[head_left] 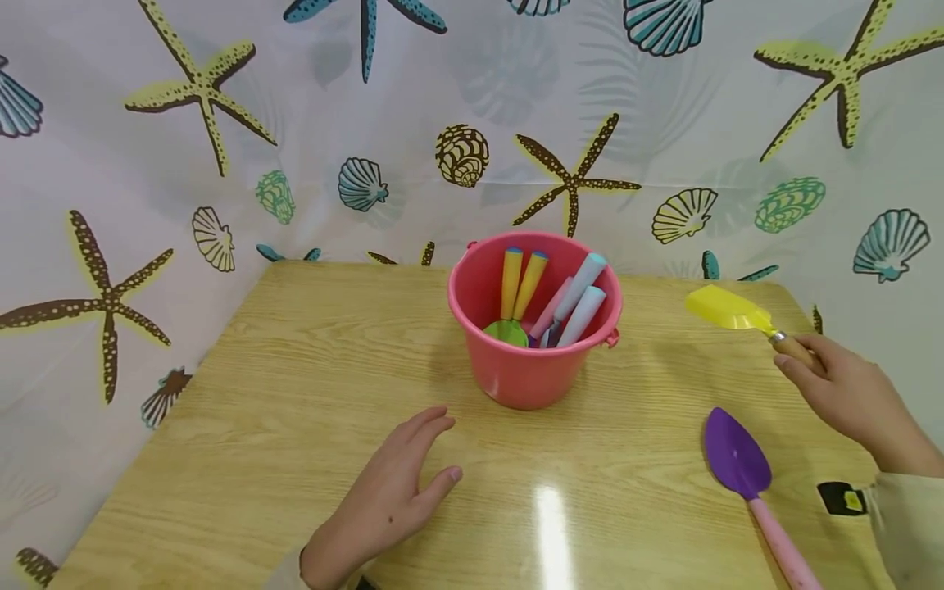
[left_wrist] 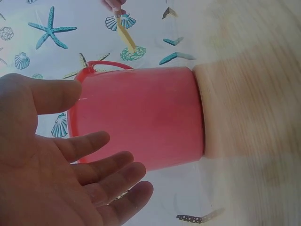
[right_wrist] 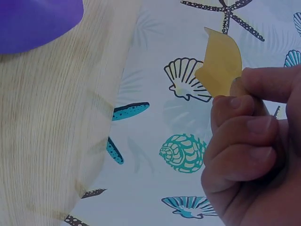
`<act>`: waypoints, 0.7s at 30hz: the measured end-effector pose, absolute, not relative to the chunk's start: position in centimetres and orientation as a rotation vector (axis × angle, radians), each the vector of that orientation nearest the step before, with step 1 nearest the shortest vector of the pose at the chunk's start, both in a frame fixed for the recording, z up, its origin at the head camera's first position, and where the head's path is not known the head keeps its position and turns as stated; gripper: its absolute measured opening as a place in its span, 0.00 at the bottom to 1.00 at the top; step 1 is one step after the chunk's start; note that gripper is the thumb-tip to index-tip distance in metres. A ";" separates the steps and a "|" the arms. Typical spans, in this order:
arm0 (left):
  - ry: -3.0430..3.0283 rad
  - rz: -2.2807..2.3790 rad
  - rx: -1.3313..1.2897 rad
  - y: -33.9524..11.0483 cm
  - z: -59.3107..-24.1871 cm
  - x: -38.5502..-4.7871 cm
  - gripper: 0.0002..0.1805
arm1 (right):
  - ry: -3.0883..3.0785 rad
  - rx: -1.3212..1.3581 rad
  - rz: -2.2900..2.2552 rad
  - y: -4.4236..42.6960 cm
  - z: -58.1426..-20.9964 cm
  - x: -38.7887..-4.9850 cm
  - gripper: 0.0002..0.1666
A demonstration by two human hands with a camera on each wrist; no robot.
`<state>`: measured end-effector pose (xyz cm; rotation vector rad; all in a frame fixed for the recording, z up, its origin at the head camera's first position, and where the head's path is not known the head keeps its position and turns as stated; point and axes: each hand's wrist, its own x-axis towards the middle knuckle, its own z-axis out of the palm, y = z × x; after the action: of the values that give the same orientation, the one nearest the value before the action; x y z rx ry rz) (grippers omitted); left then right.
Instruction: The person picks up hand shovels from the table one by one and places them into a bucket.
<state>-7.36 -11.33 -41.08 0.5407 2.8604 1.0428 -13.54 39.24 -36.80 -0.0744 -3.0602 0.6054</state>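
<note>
In the head view my right hand (head_left: 855, 393) grips the wooden handle of a small yellow shovel (head_left: 726, 308), lifted above the table's right side with its blade pointing left. The right wrist view shows the fingers curled round that handle. My left hand (head_left: 391, 483) hovers in front of a pink bucket (head_left: 527, 373), fingers spread and holding nothing; the left wrist view has its palm beside the bucket wall. Inside the bucket stand tools with yellow handles (head_left: 510, 283), a green head (head_left: 507, 332) and pale blue handles (head_left: 581, 287). A purple trowel (head_left: 737, 455) with a pink handle lies below the right hand.
The wooden table (head_left: 317, 352) runs back to a white cloth (head_left: 413, 98) printed with starfish and shells, which also hangs along both sides. The bucket stands near the table's back edge. A bright reflection shows on the tabletop towards the front.
</note>
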 end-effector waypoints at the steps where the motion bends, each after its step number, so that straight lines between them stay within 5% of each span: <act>1: 2.860 1.042 0.541 -11.3 -41.1 -7.4 0.30 | -3.055 -0.081 0.611 39.2 -36.7 -13.5 0.34; 21: 2.833 1.055 0.541 -10.9 -41.3 -7.3 0.29 | -2.854 -0.048 0.745 35.9 -35.2 -12.9 0.30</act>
<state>-7.32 -10.92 -41.26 0.5408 2.8330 1.0546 -12.93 35.86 -35.23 -0.0482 -2.8540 0.7446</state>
